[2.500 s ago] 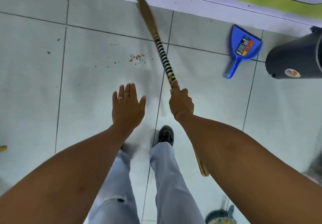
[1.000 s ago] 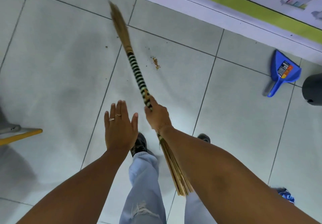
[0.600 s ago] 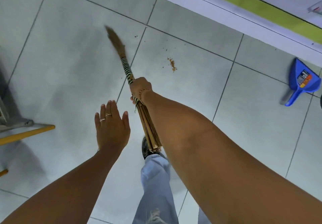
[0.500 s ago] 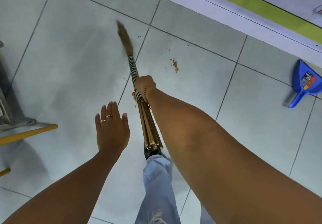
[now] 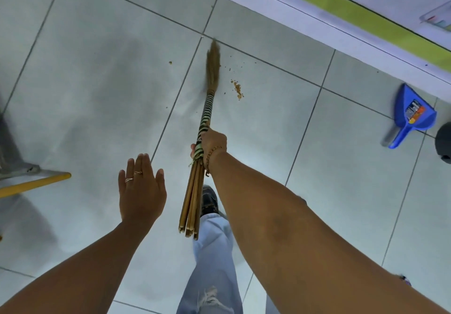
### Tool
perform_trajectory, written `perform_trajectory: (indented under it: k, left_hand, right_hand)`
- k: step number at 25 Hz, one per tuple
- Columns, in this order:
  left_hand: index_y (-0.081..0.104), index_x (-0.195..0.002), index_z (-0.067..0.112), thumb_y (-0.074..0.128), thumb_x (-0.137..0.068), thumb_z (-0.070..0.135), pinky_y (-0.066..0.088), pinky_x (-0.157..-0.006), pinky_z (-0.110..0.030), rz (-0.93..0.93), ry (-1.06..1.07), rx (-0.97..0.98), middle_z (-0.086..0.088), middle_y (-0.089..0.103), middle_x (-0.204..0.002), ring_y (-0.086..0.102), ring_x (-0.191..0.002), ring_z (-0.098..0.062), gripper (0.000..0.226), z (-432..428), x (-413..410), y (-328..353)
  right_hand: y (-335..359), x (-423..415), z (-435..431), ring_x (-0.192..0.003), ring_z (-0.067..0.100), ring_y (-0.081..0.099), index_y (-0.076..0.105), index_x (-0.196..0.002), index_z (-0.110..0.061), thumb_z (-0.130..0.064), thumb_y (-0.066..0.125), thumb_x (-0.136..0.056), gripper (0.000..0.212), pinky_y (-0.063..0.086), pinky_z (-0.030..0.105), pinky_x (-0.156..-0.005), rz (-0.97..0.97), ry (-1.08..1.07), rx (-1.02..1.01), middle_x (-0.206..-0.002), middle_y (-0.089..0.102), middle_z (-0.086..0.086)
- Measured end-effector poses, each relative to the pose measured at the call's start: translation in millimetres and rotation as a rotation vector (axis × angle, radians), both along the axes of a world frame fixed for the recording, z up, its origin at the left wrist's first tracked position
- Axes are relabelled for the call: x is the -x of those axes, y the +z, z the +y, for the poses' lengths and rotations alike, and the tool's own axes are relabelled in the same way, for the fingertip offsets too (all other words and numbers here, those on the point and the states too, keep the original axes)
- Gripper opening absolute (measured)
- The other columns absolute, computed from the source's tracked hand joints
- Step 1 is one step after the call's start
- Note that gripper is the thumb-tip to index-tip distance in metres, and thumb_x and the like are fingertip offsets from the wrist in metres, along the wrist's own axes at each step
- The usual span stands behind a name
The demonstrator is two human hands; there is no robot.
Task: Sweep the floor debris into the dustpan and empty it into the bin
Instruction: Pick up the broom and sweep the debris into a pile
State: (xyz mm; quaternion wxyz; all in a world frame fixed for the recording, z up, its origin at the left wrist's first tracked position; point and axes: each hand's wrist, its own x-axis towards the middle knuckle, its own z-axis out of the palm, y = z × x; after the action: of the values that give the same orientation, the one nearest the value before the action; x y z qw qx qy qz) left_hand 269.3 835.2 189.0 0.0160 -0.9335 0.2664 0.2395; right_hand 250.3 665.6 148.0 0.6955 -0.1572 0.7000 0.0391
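Note:
My right hand [image 5: 211,145] grips a stick broom [image 5: 206,116] at its black-and-white wrapped handle; the brown bristle tip touches the grey tiles just left of a small pile of brown crumbs [image 5: 238,89]. A few stray crumbs lie further left and behind the tip. My left hand [image 5: 141,188] hovers flat over the floor, fingers apart, holding nothing. The blue dustpan [image 5: 412,116] lies on the floor at the far right, next to the dark bin [image 5: 444,141], which is cut off by the frame edge.
A white and green wall base [image 5: 341,18] runs along the top right. A grey metal leg and a yellow bar [image 5: 34,183] stick in from the left edge. My shoe and jeans leg [image 5: 212,252] are under the broom's handle end.
The broom's tip has swung right, from the tile to the left of the grout line to right beside the crumb pile. My left hand stays where it was, flat and empty.

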Motion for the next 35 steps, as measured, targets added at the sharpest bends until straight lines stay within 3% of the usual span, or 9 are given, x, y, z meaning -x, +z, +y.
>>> perform_trajectory:
  k: [4,6,12,16,19,24,27,31,35]
  left_hand:
    - [0.036,-0.134,-0.006,0.045,-0.094,0.020,0.028,-0.109,-0.057,0.015,0.015,0.003,-0.029,0.047,-0.136,0.036,-0.133,-0.044,0.048,4,11,1]
    - [0.036,-0.134,-0.006,0.046,-0.094,0.020,0.029,-0.109,-0.058,0.014,0.036,-0.006,-0.030,0.047,-0.136,0.037,-0.133,-0.045,0.049,10,15,3]
    - [0.035,-0.136,-0.005,0.044,-0.095,0.025,0.027,-0.111,-0.056,0.017,0.047,-0.048,-0.028,0.044,-0.140,0.035,-0.134,-0.043,0.051,24,19,6]
    - [0.034,-0.137,-0.005,0.043,-0.095,0.026,0.028,-0.111,-0.055,0.016,0.039,-0.051,-0.027,0.043,-0.141,0.035,-0.135,-0.042,0.052,29,18,4]
    - [0.034,-0.137,-0.005,0.044,-0.095,0.025,0.028,-0.111,-0.055,0.010,0.029,-0.036,-0.027,0.044,-0.141,0.035,-0.135,-0.042,0.053,30,17,-1]
    - [0.032,-0.137,-0.005,0.044,-0.095,0.025,0.027,-0.112,-0.055,0.018,0.022,0.000,-0.026,0.042,-0.142,0.033,-0.136,-0.041,0.053,20,22,2]
    - [0.030,-0.139,-0.004,0.041,-0.096,0.025,0.023,-0.113,-0.053,0.027,0.014,0.059,-0.024,0.039,-0.145,0.030,-0.138,-0.039,0.053,2,33,7]
    - [0.026,-0.142,-0.001,0.036,-0.098,0.029,0.017,-0.117,-0.048,0.027,0.021,0.153,-0.020,0.034,-0.149,0.025,-0.141,-0.034,0.054,-26,41,10]
    - [0.027,-0.142,0.000,0.035,-0.098,0.031,0.018,-0.117,-0.048,0.023,-0.028,0.162,-0.020,0.035,-0.148,0.026,-0.141,-0.034,0.055,-35,45,12]
  right_hand:
    - [33,41,34,-0.048,0.017,0.052,0.059,-0.126,-0.024,-0.014,0.043,-0.097,0.035,0.044,0.024,-0.041,-0.055,0.098,0.193,-0.070,0.059,0.006]
    - [48,47,47,-0.049,0.014,0.051,0.055,-0.133,-0.026,-0.012,0.044,-0.096,0.041,0.044,0.021,-0.039,-0.130,0.170,0.265,-0.081,0.062,0.007]
    - [36,-13,43,-0.050,0.016,0.056,0.060,-0.127,-0.017,-0.015,0.045,-0.096,0.035,0.047,0.023,-0.040,-0.198,0.397,0.205,-0.077,0.061,0.006]
    - [23,-18,31,-0.046,0.020,0.055,0.065,-0.107,0.002,-0.018,0.049,-0.096,0.028,0.047,0.024,-0.039,-0.086,0.374,0.137,-0.064,0.057,0.009]
    - [21,10,26,-0.046,0.021,0.054,0.059,-0.083,-0.004,-0.019,0.050,-0.096,0.022,0.044,0.024,-0.041,-0.002,0.291,0.098,-0.065,0.055,0.011]
    - [22,62,34,-0.048,0.020,0.054,0.064,-0.113,-0.010,-0.015,0.045,-0.097,0.026,0.043,0.022,-0.040,0.071,0.186,0.092,-0.071,0.056,0.010]
    - [24,88,50,-0.057,0.022,0.061,0.057,-0.131,-0.023,-0.015,0.038,-0.096,0.040,0.052,0.023,-0.040,0.068,0.457,0.287,-0.091,0.063,0.008]
    - [30,115,74,-0.098,0.034,0.065,0.051,-0.137,-0.025,-0.018,0.041,-0.094,0.045,0.056,0.039,-0.087,0.036,0.914,0.580,-0.112,0.070,0.015]
    - [23,124,79,-0.104,0.035,0.061,0.055,-0.129,-0.014,-0.014,0.039,-0.093,0.040,0.050,0.035,-0.084,-0.003,1.336,0.529,-0.112,0.068,0.017]
